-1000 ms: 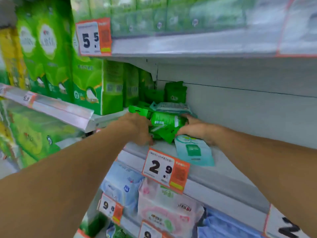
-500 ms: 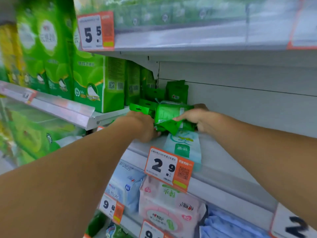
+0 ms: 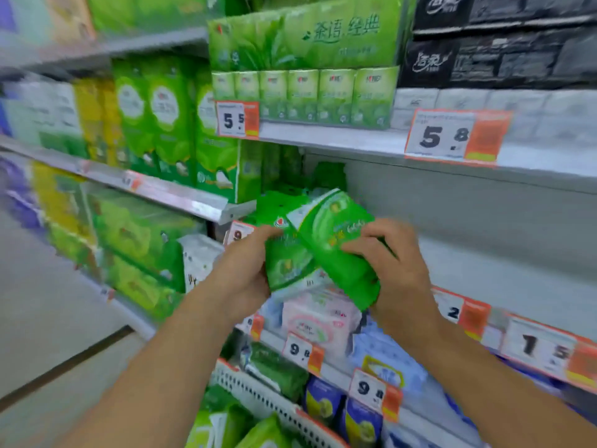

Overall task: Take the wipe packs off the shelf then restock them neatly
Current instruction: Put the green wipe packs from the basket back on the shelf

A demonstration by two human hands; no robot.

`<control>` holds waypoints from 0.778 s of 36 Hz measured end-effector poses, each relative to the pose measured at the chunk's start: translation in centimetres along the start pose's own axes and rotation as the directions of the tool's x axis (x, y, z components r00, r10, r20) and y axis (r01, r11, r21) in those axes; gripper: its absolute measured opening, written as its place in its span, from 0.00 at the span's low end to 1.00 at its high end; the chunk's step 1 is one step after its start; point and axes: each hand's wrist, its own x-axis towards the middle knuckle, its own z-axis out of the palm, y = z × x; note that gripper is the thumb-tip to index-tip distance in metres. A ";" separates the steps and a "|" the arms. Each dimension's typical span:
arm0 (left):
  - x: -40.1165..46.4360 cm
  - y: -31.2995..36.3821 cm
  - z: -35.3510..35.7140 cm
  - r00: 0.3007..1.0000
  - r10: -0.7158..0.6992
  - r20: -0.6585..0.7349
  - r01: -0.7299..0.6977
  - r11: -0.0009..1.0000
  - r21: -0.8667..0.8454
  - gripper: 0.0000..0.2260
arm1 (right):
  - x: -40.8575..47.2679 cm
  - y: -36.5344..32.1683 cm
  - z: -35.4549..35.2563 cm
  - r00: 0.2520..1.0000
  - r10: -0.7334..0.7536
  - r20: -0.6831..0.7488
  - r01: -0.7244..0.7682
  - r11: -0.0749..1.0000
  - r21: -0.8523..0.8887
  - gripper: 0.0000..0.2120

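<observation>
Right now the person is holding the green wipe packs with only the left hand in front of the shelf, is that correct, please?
Not quite: the head view shows both hands on the green wipe packs. The left hand grips them from the left and the right hand curls round them from the right, in front of the shelf.

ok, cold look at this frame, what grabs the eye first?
The bundle of green wipe packs at centre frame, gripped from both sides by the left hand and the right hand, in front of the shelves. Next, the orange-and-white price tags: a big 5.8 tag on the upper shelf edge at right. Behind the packs, the grey shelf to the right looks bare.
</observation>
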 end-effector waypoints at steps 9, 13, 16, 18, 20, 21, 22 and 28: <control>-10.2 -5.9 -3.2 0.994 -0.109 -0.017 0.106 0.989 -0.101 0.16 | -6.5 -8.6 1.1 0.988 0.124 0.092 -0.142 0.964 0.225 0.17; -10.7 -5.6 -3.2 0.979 0.072 -0.191 -0.080 0.996 -0.039 0.19 | -5.0 -10.3 0.0 0.826 0.510 0.238 -0.562 0.728 0.392 0.38; -11.0 -5.2 -3.5 0.959 0.167 -0.227 -0.186 0.981 -0.063 0.34 | -4.1 -10.3 -1.0 0.334 0.675 0.658 -0.752 -0.230 0.617 0.40; -10.6 -5.7 -4.4 0.951 0.200 -0.233 -0.223 0.972 -0.072 0.31 | -3.8 -10.5 -1.4 0.244 0.460 0.854 -0.701 -0.525 0.483 0.31; -10.8 -6.0 -4.9 0.960 0.193 -0.202 -0.203 0.979 -0.031 0.24 | -4.2 -11.0 -0.8 0.213 0.425 0.880 -0.790 -0.455 0.411 0.18; -10.8 -6.2 -5.1 0.969 0.179 -0.172 -0.184 0.983 -0.010 0.20 | -4.4 -11.3 -0.3 0.184 0.470 0.863 -0.810 -0.425 0.404 0.16; -10.9 -6.2 -5.2 0.978 0.164 -0.129 -0.165 0.986 0.003 0.15 | -4.3 -11.5 0.2 0.156 0.522 0.839 -0.817 -0.409 0.407 0.15; -10.5 -6.4 -7.4 0.998 0.020 -0.063 -0.022 0.999 -0.031 0.05 | -4.1 -10.2 1.3 0.055 0.666 0.744 -0.803 -0.414 0.430 0.10</control>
